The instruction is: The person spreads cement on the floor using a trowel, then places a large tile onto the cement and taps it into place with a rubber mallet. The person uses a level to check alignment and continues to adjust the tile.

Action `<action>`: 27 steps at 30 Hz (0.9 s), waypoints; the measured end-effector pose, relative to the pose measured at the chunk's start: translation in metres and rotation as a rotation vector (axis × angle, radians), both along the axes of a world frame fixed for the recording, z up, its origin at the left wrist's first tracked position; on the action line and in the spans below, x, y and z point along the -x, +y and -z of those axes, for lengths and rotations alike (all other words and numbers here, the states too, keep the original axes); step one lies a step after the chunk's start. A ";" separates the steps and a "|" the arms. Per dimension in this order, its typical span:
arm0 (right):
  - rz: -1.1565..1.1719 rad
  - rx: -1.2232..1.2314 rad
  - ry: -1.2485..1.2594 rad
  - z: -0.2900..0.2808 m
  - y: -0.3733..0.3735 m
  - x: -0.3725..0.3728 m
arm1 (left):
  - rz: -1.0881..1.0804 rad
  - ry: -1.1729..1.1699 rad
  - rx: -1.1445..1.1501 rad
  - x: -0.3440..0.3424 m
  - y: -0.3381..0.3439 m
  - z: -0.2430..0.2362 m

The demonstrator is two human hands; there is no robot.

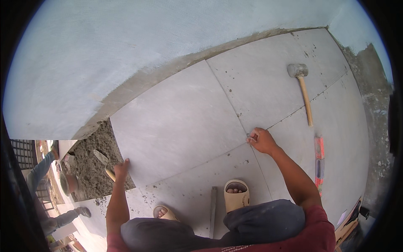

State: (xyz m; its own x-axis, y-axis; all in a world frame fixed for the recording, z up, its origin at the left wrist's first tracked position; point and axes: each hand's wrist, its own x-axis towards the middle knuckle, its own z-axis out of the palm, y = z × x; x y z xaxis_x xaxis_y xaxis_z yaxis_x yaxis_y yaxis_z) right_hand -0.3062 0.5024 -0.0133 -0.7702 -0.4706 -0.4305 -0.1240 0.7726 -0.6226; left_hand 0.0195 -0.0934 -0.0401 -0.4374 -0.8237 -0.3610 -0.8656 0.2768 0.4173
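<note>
A large grey floor tile (176, 122) lies between the wall and my feet. My left hand (121, 170) is closed at its left edge, thumb against the rim; the other fingers are mostly hidden. Just left of that hand a trowel (101, 158) with a wooden handle rests over rough wet mortar (94, 170). At the tile's right corner, where several joints meet, my right hand (262, 140) has its fingers curled and pinched together. Whatever lies between those fingertips is too small to make out.
A rubber mallet (298, 70) and a red spirit level (320, 164) lie on the right-hand tiles. A grey bar (213, 212) sits between my sandals. A bucket (68, 183) stands by the mortar. Another person's legs (44, 168) are at far left. Pale blue walls (105, 50) border the floor.
</note>
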 end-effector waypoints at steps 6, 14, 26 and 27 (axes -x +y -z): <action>0.130 0.148 0.128 0.009 -0.017 0.019 | 0.146 -0.168 0.240 0.002 -0.007 0.011; 0.350 0.087 0.070 -0.021 -0.018 0.047 | 0.009 -0.104 0.090 -0.031 -0.047 0.027; -0.299 0.975 -0.436 -0.269 -0.082 0.009 | -0.072 -0.039 0.020 -0.024 -0.026 0.003; -0.423 0.872 -0.334 -0.290 -0.083 -0.002 | -0.064 -0.047 0.020 -0.015 -0.019 0.006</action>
State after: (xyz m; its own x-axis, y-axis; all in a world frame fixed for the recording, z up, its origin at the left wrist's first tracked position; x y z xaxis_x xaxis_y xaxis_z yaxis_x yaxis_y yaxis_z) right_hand -0.3042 0.4197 0.2763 -0.3717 -0.9279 0.0299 0.0011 -0.0327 -0.9995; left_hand 0.0343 -0.1120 -0.0462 -0.3662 -0.8566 -0.3635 -0.9004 0.2277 0.3707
